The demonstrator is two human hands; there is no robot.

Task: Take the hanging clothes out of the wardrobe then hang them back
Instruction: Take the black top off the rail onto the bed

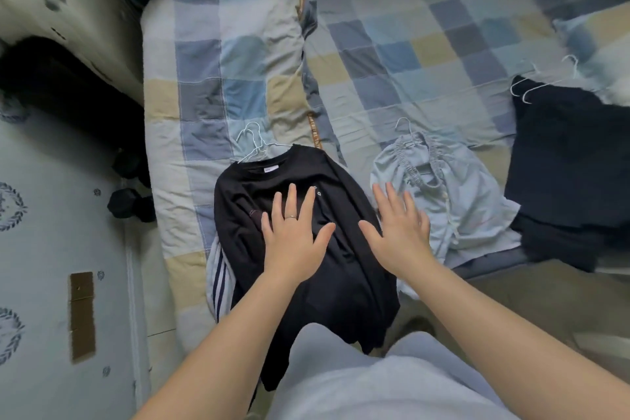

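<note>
The black long-sleeved cotton top (344, 283) lies front up on the near edge of the bed, and we place everything else from it. Its hem drops over the bed edge and disappears behind our own pale grey clothing (375, 382) at the bottom of the view. Small pale lettering on its chest is partly covered by our left hand (293, 235) and is too small for us to read. Under the top, a white garment with dark navy stripes (220, 278) shows at the top's left side, and the rest of it is hidden. Thin white wire hangers (254, 143) jut out at the top's collar; we cannot tell how many there are or which garment each one carries.

Our left hand lies flat on the top's chest with its fingers straight and spread and a thin ring on one finger, gripping nothing. Our right hand (399, 228) is also spread wide with straight fingers at the top's right edge and holds nothing. It is slightly blurred, and we cannot tell whether it touches the cloth.

Just right of the top lies a pale blue buttoned garment with gathered elastic (456, 201), on a wire hanger of its own. Further right sits a heap of dark navy clothes (562, 153) with more hooks at its far end. Beyond the top spreads a blue, grey and beige checked quilt (409, 44). Left of the top, down on the patterned pale floor (51, 242), we see dark dumbbells (131, 204) in shadow and a brown cardboard strip (82, 314).
</note>
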